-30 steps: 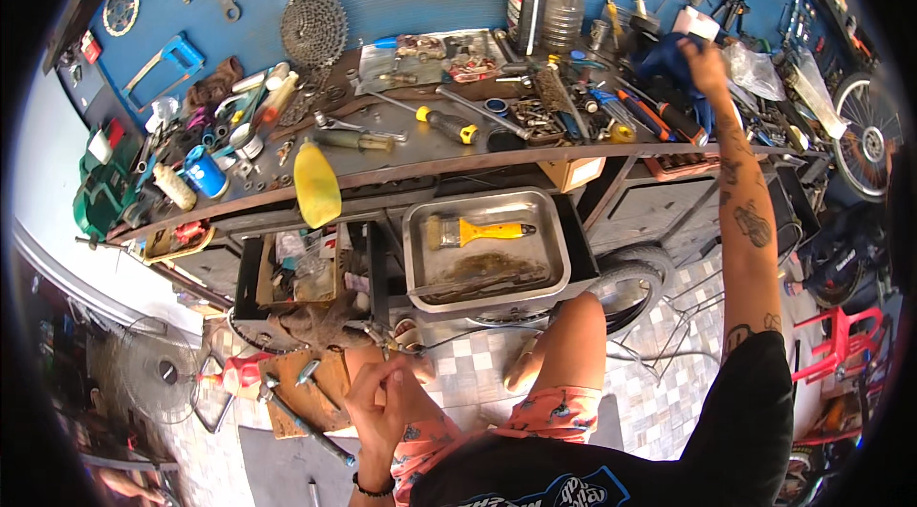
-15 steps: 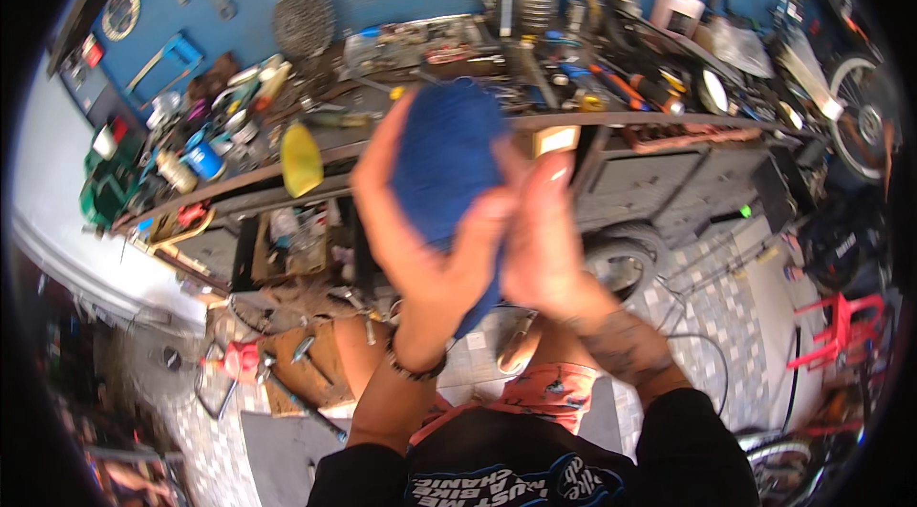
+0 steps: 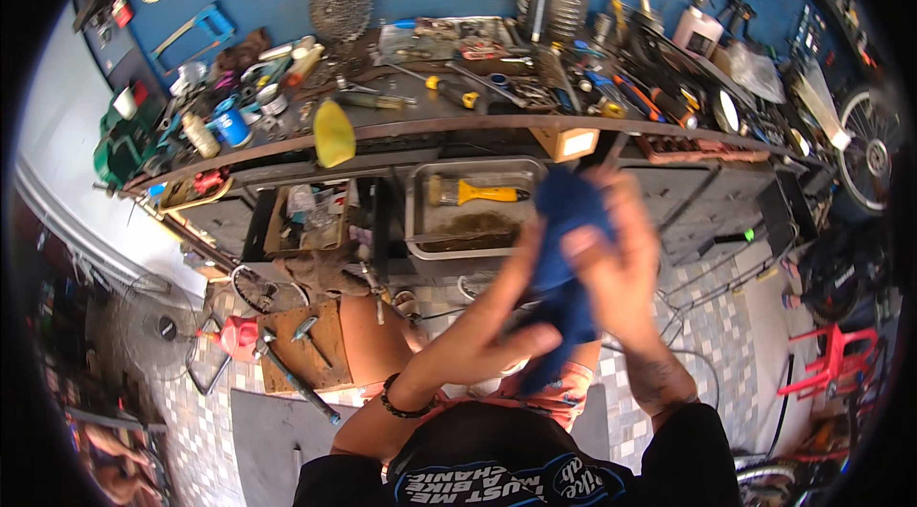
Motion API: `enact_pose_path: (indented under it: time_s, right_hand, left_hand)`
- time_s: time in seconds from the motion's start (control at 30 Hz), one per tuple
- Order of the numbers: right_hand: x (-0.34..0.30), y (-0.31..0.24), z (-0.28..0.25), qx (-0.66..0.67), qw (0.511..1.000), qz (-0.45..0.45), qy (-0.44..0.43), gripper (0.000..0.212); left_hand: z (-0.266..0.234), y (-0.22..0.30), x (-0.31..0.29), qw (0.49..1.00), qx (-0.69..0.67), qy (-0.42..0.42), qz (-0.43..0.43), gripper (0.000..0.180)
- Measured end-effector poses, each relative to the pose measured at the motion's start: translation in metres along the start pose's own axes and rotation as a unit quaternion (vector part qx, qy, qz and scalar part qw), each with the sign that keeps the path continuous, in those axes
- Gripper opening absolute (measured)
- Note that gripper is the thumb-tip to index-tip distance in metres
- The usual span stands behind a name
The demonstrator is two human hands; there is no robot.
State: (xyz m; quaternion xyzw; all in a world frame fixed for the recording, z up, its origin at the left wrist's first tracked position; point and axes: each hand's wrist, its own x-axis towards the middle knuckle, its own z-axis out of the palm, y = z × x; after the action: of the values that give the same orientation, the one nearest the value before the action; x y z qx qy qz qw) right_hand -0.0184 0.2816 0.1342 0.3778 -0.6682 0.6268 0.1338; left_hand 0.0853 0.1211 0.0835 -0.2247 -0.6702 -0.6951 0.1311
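Observation:
A dark blue cloth (image 3: 565, 306) is bunched between my two hands in front of the bench, slightly blurred by motion. My right hand (image 3: 623, 273) grips its upper part from the right, thumb across the front. Against the lower left side of the cloth, my left hand (image 3: 482, 335) is closed on it, with some fingers hidden behind the fabric. Just beyond my hands, a metal tray (image 3: 415, 216) sits in an opening below the benchtop, and a yellow-handled brush (image 3: 492, 192) lies in it.
A cluttered workbench (image 3: 401, 125) spans the far side, with screwdrivers, bottles and several tools. A yellow flap (image 3: 334, 135) hangs over its edge. At left, an open drawer (image 3: 256, 235) holds small items; a hammer (image 3: 306, 328) lies on a wooden board (image 3: 330, 369). A red chair (image 3: 841, 359) stands right.
Both hands have moved down and to the right with the cloth, which is now more crumpled. The tray and brush have come into sight. The view has shifted slightly.

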Motion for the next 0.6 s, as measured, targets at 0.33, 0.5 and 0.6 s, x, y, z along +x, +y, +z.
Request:
enact_pose_path:
  time_s: [0.33,0.5,0.6]
  right_hand:
    - [0.223,0.077,-0.197,-0.456,0.802,-0.225,0.314,0.061]
    - [0.214,0.099,-0.133,-0.55,0.815,-0.17,0.06,0.041]
    - [0.2,0.108,-0.053,-0.319,0.933,-0.159,-0.054,0.037]
  left_hand:
    - [-0.177,0.014,0.019,0.698,0.667,0.257,0.03,0.079]
    - [-0.216,0.012,0.025,0.67,0.727,0.149,-0.023,0.096]
    - [-0.227,0.017,0.033,0.731,0.658,0.176,0.028,0.069]
